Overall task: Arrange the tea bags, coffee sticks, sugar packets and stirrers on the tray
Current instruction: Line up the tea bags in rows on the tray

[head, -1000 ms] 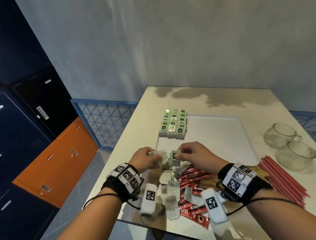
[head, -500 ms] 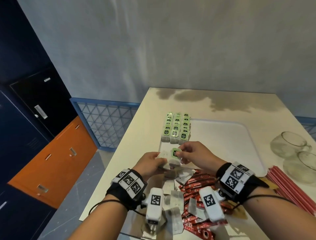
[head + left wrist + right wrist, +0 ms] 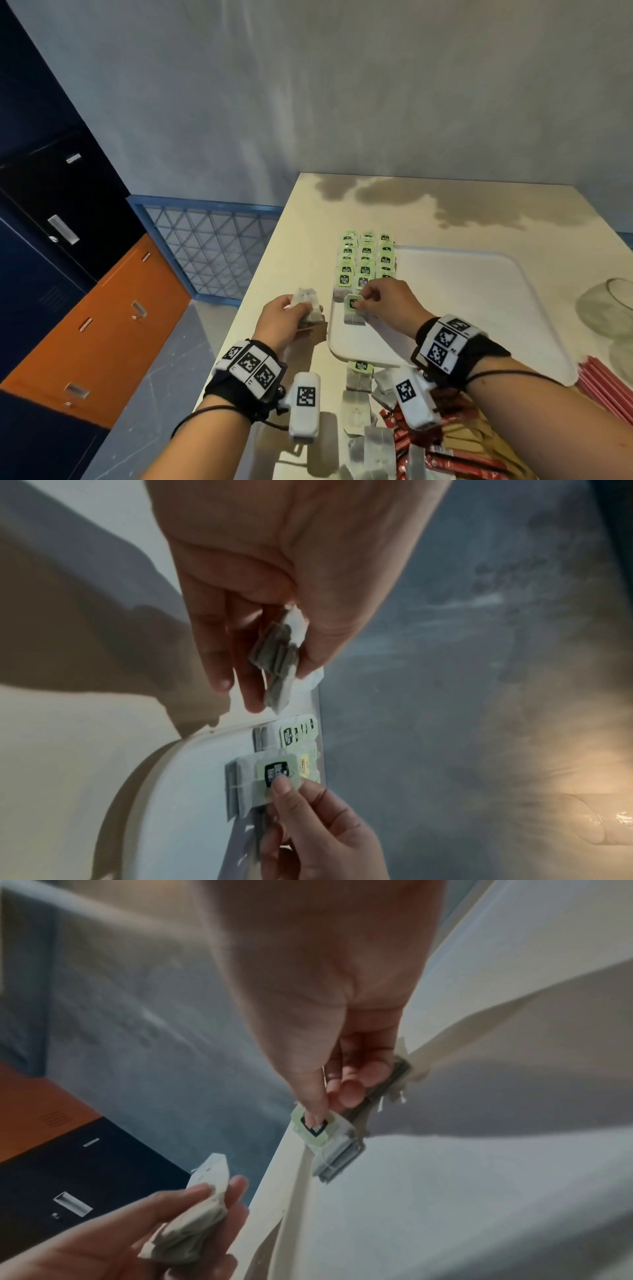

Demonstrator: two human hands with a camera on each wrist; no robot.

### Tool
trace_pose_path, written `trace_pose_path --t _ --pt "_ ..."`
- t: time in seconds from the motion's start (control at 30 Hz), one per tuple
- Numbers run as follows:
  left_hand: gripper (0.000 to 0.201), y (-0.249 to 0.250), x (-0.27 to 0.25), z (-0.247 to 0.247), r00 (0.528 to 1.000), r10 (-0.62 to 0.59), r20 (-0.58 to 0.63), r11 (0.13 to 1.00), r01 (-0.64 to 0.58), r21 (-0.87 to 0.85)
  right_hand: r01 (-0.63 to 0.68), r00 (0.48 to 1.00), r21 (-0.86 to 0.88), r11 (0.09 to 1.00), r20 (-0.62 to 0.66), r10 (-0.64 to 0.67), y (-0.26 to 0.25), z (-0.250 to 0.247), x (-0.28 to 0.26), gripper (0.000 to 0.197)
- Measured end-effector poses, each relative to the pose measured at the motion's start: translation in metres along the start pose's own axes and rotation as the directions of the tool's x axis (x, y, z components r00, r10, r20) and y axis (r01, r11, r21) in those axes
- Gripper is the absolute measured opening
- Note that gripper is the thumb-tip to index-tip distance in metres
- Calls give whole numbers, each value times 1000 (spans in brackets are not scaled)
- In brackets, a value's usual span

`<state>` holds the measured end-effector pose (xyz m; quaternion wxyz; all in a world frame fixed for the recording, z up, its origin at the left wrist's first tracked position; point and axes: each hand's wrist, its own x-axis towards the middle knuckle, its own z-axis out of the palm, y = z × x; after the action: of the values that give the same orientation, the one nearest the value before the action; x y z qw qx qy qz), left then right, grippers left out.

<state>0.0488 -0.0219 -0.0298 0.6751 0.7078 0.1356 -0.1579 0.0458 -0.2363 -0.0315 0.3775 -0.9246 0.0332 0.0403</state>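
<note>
nearest us we see a loose heap of pale paper tea bags point(image 3: 359, 411) on the cream table point(image 3: 301, 219), just left of shiny red coffee sticks point(image 3: 445, 459), with thin red stirrers point(image 3: 606, 387) bundled at the right edge. beyond the heap lies the white rounded plastic tray point(image 3: 479, 301), touching the heap's far side.

on the tray's near left part our right hand point(image 3: 387, 301) pinches one tea bag with a green square tag point(image 3: 352, 308), thumb and fingertip curled on the tag, the bag lying on the tray floor. just left of the tray, over the table, our left hand point(image 3: 284, 318) grips a small stack of tea bags point(image 3: 308, 305) between thumb and curled fingers.

farther along the tray's left side stand three neat rows of green-tagged tea bags point(image 3: 366, 263), the nearest of them just beyond our right fingers. clear glass cups point(image 3: 606, 308) sit right of the tray. dark and orange cabinets point(image 3: 85, 308) stand far left below the table.
</note>
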Motion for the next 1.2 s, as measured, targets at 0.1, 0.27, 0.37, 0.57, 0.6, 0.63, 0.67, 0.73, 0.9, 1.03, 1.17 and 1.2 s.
trace_pose_path --t 0.1,0.27,0.37,0.57,0.6,0.63,0.67,0.73,0.9,1.03,1.17,1.2 --pt "8 1 10 -2 1000 16 -17 1000 -16 5 6 1000 17 1000 -17 -6 -6 6 14 15" --pt "11 3 22 -5 999 51 -10 998 -51 27 -12 999 15 1000 -41 13 -9 11 32 12" --pt "7 2 25 -5 998 67 0 997 -67 43 -8 999 18 1000 -48 8 -7 12 36 16" --pt "15 2 19 4 997 70 36 997 -70 6 -3 993 161 987 -113 22 -10 6 27 17" --pt "16 3 17 6 996 77 45 997 -77 1 5 992 213 977 -122 22 -13 4 22 15" --pt "17 4 14 9 995 85 55 996 -85 2 11 993 272 962 -120 23 -15 0 17 12" --pt "18 5 11 13 994 89 70 996 -90 0 13 995 324 946 -99 20 -19 -2 11 10" --pt "19 8 4 21 990 93 109 996 -92 -17 23 999 369 929 -44 -7 -25 -5 -2 10" --pt "11 13 -14 38 966 147 214 987 -157 31 38 997 323 946 -82 -12 -25 -13 -26 12" --pt "19 12 -20 41 952 207 226 950 -251 184 15 994 360 933 -104 24 -22 -25 -43 14" --pt "24 9 -17 41 917 397 38 859 -386 338 -18 984 279 960 -167 67 -18 -25 -49 17" --pt "24 9 -20 45 904 428 23 836 -405 371 -32 980 252 967 -180 80 -18 -23 -51 17"
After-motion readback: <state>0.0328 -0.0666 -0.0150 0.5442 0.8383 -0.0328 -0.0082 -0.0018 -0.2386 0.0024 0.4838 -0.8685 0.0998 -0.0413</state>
